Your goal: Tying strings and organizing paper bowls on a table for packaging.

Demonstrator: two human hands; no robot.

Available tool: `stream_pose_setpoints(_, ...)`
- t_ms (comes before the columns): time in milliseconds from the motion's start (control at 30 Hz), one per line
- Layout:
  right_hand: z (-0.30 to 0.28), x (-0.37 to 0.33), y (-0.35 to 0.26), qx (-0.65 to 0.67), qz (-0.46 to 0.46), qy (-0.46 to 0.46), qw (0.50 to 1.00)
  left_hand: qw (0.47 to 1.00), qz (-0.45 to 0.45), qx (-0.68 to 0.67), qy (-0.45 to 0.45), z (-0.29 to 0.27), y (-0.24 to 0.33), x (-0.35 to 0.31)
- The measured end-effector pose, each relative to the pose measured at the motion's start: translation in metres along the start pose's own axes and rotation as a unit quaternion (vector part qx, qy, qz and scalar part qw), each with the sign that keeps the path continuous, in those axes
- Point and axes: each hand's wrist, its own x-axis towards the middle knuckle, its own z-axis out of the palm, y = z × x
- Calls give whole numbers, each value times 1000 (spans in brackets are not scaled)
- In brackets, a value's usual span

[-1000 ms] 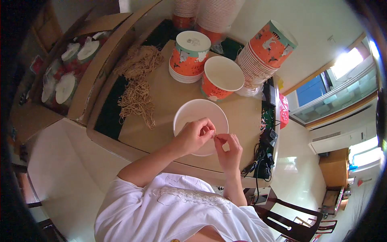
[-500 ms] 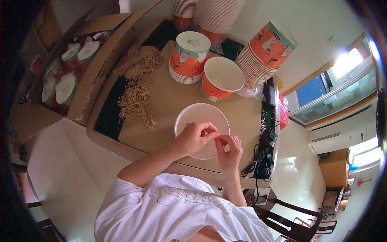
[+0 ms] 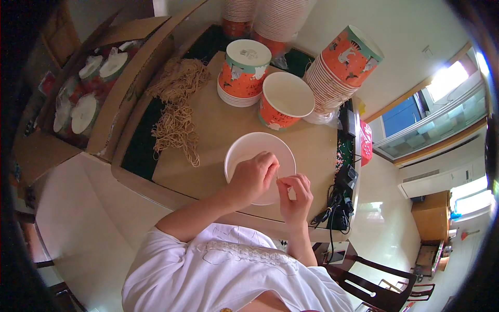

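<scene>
Both my hands are pinched together above a white paper bucket that stands mouth up near the front edge of the table. My left hand has thumb and forefinger closed on the end of a short, thin string, barely visible. Just to its right and slightly lower, my right hand pinches the same string, with a small gap between the two sets of fingertips. The hands cover part of the bucket's inside. Behind it stand an open orange paper bucket and an upside-down stack of orange and green buckets.
Beige string lies in a tangled heap on the left. A cardboard box of wrapped buckets stands beyond it. A tall leaning bucket stack is at the back right. Black adapters and cables line the right edge, near a dark chair.
My left hand has lifted a little and drawn away from the right fingertips, so a short stretch of string shows between them. My right hand stays nearly in place.
</scene>
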Motion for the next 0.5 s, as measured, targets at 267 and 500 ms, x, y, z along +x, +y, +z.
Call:
stream_pose_setpoints(267, -3, -1, 1, 17, 8, -2, 1000, 998, 20, 46, 41, 4, 4, 0)
stream_pose_setpoints(500, -13, 11, 2, 157, 167, -51, 972, 998, 44, -38, -22, -6, 17, 8)
